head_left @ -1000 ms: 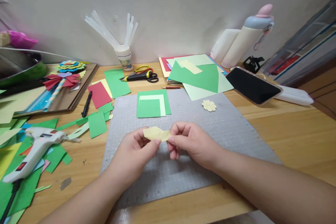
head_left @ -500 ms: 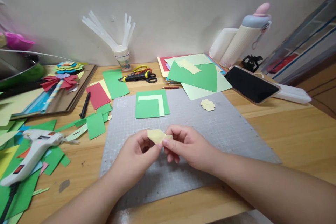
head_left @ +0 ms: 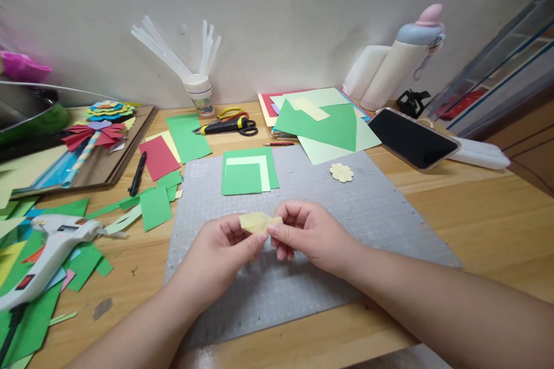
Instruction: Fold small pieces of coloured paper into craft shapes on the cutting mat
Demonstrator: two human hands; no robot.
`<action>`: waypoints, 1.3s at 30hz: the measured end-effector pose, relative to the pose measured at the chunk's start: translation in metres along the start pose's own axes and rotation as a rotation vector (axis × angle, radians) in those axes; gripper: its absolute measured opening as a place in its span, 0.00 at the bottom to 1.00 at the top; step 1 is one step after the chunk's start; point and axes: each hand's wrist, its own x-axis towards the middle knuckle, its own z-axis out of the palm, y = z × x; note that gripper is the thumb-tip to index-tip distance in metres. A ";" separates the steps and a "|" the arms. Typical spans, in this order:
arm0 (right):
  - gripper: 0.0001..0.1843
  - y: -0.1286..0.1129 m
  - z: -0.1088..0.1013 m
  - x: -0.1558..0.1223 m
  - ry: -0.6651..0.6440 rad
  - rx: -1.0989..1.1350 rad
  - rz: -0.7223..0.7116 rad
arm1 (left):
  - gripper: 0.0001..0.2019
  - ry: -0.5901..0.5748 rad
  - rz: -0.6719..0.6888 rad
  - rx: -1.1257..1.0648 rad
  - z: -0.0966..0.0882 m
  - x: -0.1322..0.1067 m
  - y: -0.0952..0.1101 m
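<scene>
A small piece of pale yellow folded paper (head_left: pixel 255 222) is held between my two hands above the grey cutting mat (head_left: pixel 346 225). My left hand (head_left: pixel 227 242) pinches its left part, thumb in front and fingers behind. At its right end, the thumb and fingers of my right hand (head_left: pixel 298 232) are closed on it. Part of the paper is hidden by the fingertips. Beyond my right hand, a pale yellow paper flower (head_left: pixel 341 172) lies flat on the mat. Green and light green paper squares (head_left: pixel 243 179) lie stacked on the mat beyond my left hand.
To the left, a white glue gun (head_left: pixel 52 253) rests on green paper scraps. A black pen (head_left: pixel 137 173), scissors (head_left: pixel 247 127) and a cup of white sticks (head_left: pixel 199 95) stand or lie further back. Coloured paper sheets (head_left: pixel 329 127), a phone (head_left: pixel 413 138) and a bottle (head_left: pixel 400 57) are at the back right.
The view has shifted slightly, so everything appears a little further left. Both hands keep their hold on the folded paper, whose tilt differs slightly.
</scene>
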 end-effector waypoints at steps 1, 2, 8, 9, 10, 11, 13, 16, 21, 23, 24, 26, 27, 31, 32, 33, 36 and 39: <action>0.16 0.000 0.000 0.000 0.006 0.003 0.005 | 0.09 -0.016 -0.012 0.000 0.000 0.001 0.000; 0.14 -0.001 0.000 0.000 0.006 -0.004 0.016 | 0.09 -0.035 -0.025 0.007 0.001 0.001 0.000; 0.07 -0.007 0.001 -0.001 -0.081 -0.108 0.124 | 0.10 -0.071 -0.051 0.139 0.002 -0.002 -0.003; 0.06 -0.008 0.000 -0.001 -0.081 -0.111 0.125 | 0.10 -0.074 -0.052 0.152 0.002 -0.003 -0.003; 0.06 -0.008 -0.001 -0.001 -0.079 -0.110 0.122 | 0.11 -0.077 -0.057 0.157 0.001 -0.003 -0.003; 0.06 -0.008 -0.002 -0.001 -0.077 -0.105 0.114 | 0.12 -0.078 -0.062 0.153 0.001 -0.003 -0.003; 0.06 -0.008 -0.004 0.000 -0.073 -0.104 0.094 | 0.12 -0.077 -0.066 0.121 0.001 -0.002 -0.002; 0.08 -0.007 -0.006 0.001 -0.058 -0.083 0.072 | 0.11 -0.058 -0.059 0.077 0.000 -0.001 -0.002; 0.12 -0.004 -0.005 0.004 -0.091 0.011 0.023 | 0.09 0.034 -0.021 -0.004 0.001 -0.002 -0.003; 0.13 -0.003 -0.003 0.003 -0.088 0.017 0.017 | 0.09 0.059 -0.023 -0.028 0.003 -0.003 -0.002; 0.13 -0.003 -0.003 0.003 -0.076 0.023 0.017 | 0.09 0.062 -0.017 -0.036 0.004 -0.003 -0.001; 0.12 -0.003 -0.001 0.001 -0.052 0.034 0.021 | 0.09 0.078 0.008 -0.037 0.006 -0.003 0.000; 0.12 -0.003 0.000 0.001 -0.042 0.038 0.024 | 0.10 0.097 0.018 -0.029 0.007 -0.004 0.001; 0.11 -0.004 0.001 -0.002 -0.014 0.030 0.041 | 0.14 0.163 0.022 0.053 0.007 -0.005 0.000; 0.10 -0.005 0.001 -0.002 -0.006 0.024 0.039 | 0.14 0.163 0.013 0.064 0.006 -0.005 -0.001; 0.10 -0.005 0.000 -0.002 0.006 0.019 0.036 | 0.14 0.164 0.002 0.068 0.004 -0.005 -0.002; 0.09 -0.007 -0.004 0.000 0.070 0.056 0.005 | 0.12 0.208 -0.008 0.055 0.000 -0.003 -0.004; 0.09 -0.009 -0.009 0.002 0.044 0.209 -0.005 | 0.03 0.307 0.126 0.099 -0.003 -0.002 -0.006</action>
